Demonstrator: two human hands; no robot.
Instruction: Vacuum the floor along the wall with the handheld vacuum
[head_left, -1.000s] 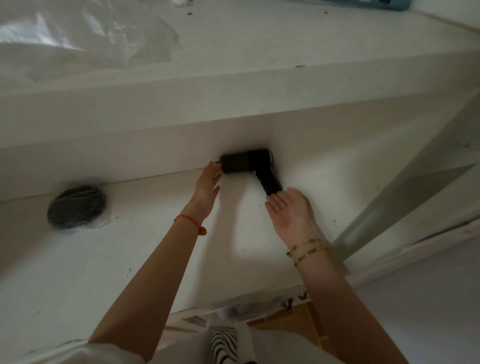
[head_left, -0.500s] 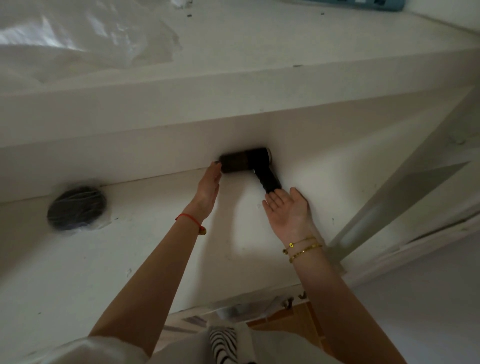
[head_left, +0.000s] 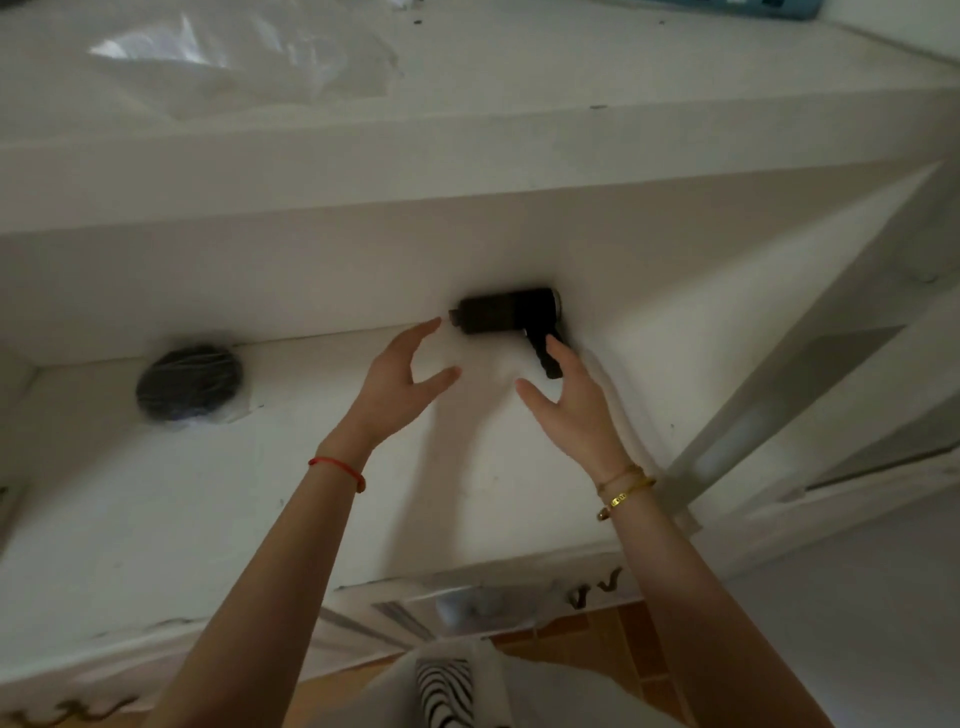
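Both your hands are up at the shelf (head_left: 260, 493) now, and the handheld vacuum (head_left: 506, 310) lies on its side at the shelf's back edge, barrel snug along the rear panel, towards the right end. Its handle (head_left: 546, 364) pokes out towards you, which is why you're coming in from the front.

Your right grip (head_left: 576, 400) is open, fingers spread and reaching over that handle. The fingertips overlap it in view, but I can't tell whether they're touching, and nothing is wrapped round it yet. Your left grip (head_left: 400, 379) is open too, thumb and fingers cupped just short of the nozzle end, apart from it. That looks like a steadying hand, there to stop the barrel rolling while the right takes the handle.

Away near the back left corner sits a dark round object (head_left: 189, 383) in clear wrap, well clear of your reach. A plastic sheet (head_left: 234, 57) lies on the ledge above.

The tiled floor (head_left: 613, 634) is down past the front edge, so I'd judge no vacuuming has begun: this is the pick-up.
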